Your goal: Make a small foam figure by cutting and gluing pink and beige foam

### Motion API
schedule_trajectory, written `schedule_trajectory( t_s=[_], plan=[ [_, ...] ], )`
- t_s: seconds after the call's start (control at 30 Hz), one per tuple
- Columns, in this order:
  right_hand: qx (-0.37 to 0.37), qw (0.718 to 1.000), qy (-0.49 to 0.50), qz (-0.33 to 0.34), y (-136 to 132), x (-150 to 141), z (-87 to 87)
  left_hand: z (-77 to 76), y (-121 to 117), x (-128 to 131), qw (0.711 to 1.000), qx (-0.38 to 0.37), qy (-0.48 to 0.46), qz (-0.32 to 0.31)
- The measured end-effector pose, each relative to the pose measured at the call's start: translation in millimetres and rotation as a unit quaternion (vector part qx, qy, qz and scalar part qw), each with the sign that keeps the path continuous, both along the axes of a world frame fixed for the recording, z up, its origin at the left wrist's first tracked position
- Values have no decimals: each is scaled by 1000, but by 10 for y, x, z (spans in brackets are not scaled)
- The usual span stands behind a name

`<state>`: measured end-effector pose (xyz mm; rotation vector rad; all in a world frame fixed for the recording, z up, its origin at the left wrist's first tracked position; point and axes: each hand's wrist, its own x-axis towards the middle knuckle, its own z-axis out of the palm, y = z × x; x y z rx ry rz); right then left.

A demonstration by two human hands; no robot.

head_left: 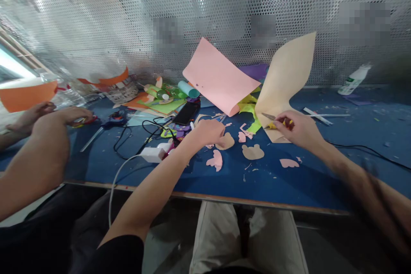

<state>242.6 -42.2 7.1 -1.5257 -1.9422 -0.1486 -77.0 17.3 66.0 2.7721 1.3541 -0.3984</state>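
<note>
A blue worktable [266, 188] carries paper scraps near the middle of its front edge: a beige cutout [253, 152] with two rounded ears, a layered pink cutout [215, 161] to its left and a scalloped pink piece [289, 163] to its right. Farther left sits a white power adapter [153, 154]. A basket [119, 92] stands toward the back left, a white bottle [354, 80] near the back edge at right, and a black cord [369, 148] runs toward the right edge.

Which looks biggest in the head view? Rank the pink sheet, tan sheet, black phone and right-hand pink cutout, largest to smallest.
1. Pink sheet and tan sheet: too alike to rank
2. Black phone
3. Right-hand pink cutout
</note>
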Motion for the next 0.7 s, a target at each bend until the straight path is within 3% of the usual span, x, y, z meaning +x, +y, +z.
schedule_trajectory(
  t_s=[0.17,0.7],
  plan=[
    [7,1000,-4,-23,-7,-57,-12,18,-80,36,999,33,9,-19],
    [0,1000,-2,-6,-25,-94,4,43,-77,56,999,-3,-15,-31]
  ],
)
